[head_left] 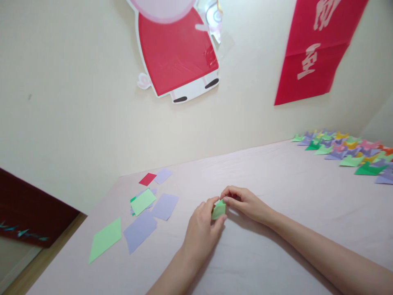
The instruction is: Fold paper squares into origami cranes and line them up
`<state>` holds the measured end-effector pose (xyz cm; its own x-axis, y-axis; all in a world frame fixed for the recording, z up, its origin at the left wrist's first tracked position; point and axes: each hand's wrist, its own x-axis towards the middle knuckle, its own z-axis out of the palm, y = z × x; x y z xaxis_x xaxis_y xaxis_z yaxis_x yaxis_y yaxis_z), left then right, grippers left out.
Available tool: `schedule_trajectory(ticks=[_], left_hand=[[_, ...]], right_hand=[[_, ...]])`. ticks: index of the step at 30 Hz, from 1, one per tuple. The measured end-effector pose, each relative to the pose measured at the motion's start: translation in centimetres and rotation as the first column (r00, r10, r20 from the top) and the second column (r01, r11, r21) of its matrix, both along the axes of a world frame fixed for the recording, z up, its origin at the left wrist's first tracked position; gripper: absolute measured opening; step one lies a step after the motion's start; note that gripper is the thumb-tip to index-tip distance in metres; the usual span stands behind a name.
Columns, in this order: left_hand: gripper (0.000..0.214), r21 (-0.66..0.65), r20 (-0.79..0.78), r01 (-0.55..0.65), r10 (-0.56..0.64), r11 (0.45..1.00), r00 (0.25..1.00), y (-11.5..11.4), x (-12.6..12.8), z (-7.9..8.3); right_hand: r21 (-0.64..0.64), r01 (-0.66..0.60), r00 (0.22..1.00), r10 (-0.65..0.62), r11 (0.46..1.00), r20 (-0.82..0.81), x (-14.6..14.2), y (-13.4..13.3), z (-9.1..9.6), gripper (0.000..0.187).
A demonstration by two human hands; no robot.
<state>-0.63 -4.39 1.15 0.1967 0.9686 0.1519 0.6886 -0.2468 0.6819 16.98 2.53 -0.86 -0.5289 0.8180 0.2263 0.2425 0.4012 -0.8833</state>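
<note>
A small piece of folded light green paper (218,210) is between my two hands, just above or on the pale cloth-covered surface (264,262). My left hand (201,227) is closed on its left and lower edges, with the thumb along the bottom right corner. At its upper right corner, the thumb and forefinger of my right hand (242,200) pinch the paper. The finer folds are too small to make out.
To the left lie loose sheets: a light green sheet (106,239), purple sheets (140,231), a light green one on a small stack (143,202), and a red one (147,179). Rows of folded paper figures (351,160) stand at far right. A wall (92,102) rises behind.
</note>
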Motion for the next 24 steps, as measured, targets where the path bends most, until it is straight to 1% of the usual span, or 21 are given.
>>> schedule_trajectory(ticks=[2, 3, 4, 5, 6, 8, 10, 12, 14, 16, 18, 20, 22, 24], left_hand=[[0.035, -0.098, 0.101, -0.045, 0.055, 0.994, 0.993, -0.3, 0.3, 0.1], [0.033, -0.132, 0.124, -0.058, 0.074, 0.990, 0.989, -0.3, 0.4, 0.0], [0.031, -0.133, 0.125, -0.066, 0.083, 0.989, 0.989, -0.4, 0.5, -0.2], [0.028, -0.098, 0.105, -0.067, 0.078, 0.993, 0.991, -0.4, 0.5, -0.4], [0.024, -0.033, 0.067, -0.067, 0.069, 0.997, 0.995, -0.4, 0.4, -0.6], [0.020, 0.131, -0.034, -0.061, 0.066, 0.989, 0.997, -0.2, 0.2, -1.2], [0.029, 0.242, -0.106, -0.038, 0.065, 0.970, 0.992, 0.1, -0.2, -1.6], [0.037, 0.265, -0.115, 0.018, 0.013, 0.964, 0.993, 0.6, -0.8, -1.8], [0.036, 0.234, -0.102, 0.117, -0.095, 0.965, 0.990, 1.1, -1.3, -1.8], [0.029, 0.180, -0.103, 0.204, -0.188, 0.962, 0.977, 1.5, -1.7, -1.6], [0.027, 0.127, -0.130, 0.248, -0.232, 0.960, 0.964, 1.6, -2.0, -1.3], [0.028, 0.085, -0.185, 0.250, -0.231, 0.965, 0.955, 1.5, -2.1, -0.9], [0.030, 0.049, -0.266, 0.219, -0.198, 0.975, 0.943, 1.1, -2.1, -0.4], [0.030, 0.021, -0.371, 0.181, -0.160, 0.983, 0.915, 0.6, -2.0, 0.1]], right_hand=[[0.047, 0.011, 1.000, -0.012, 0.999, 0.016, -0.1, 0.0, 0.1, 0.020], [0.087, 0.022, 0.999, -0.025, 0.996, 0.033, -0.2, 0.0, 0.0, 0.021], [0.129, 0.030, 0.998, -0.037, 0.991, 0.050, -0.3, 0.0, 0.0, 0.021], [0.168, 0.038, 0.997, -0.049, 0.985, 0.061, -0.4, 0.0, -0.1, 0.018], [0.206, 0.047, 0.996, -0.061, 0.977, 0.065, -0.4, 0.0, -0.2, 0.013], [0.268, 0.070, 0.995, -0.088, 0.961, 0.057, -0.5, -0.1, -0.4, 0.007], [0.323, 0.080, 0.994, -0.098, 0.943, 0.041, -0.6, -0.4, -0.4, 0.009], [0.373, 0.061, 0.995, -0.085, 0.926, 0.048, -0.7, -0.7, -0.2, 0.006], [0.415, 0.024, 0.994, -0.067, 0.909, 0.090, -0.9, -1.1, 0.1, 0.003], [0.444, -0.033, 0.987, -0.041, 0.895, 0.156, -1.2, -1.5, 0.3, 0.006], [0.455, -0.102, 0.976, 0.001, 0.884, 0.217, -1.3, -1.7, 0.4, 0.008], [0.454, -0.166, 0.965, 0.048, 0.876, 0.260, -1.3, -1.7, 0.5, 0.009], [0.445, -0.214, 0.951, 0.083, 0.869, 0.297, -1.0, -1.7, 0.6, 0.011], [0.433, -0.262, 0.934, 0.113, 0.863, 0.340, -0.6, -1.6, 0.7, 0.014]])
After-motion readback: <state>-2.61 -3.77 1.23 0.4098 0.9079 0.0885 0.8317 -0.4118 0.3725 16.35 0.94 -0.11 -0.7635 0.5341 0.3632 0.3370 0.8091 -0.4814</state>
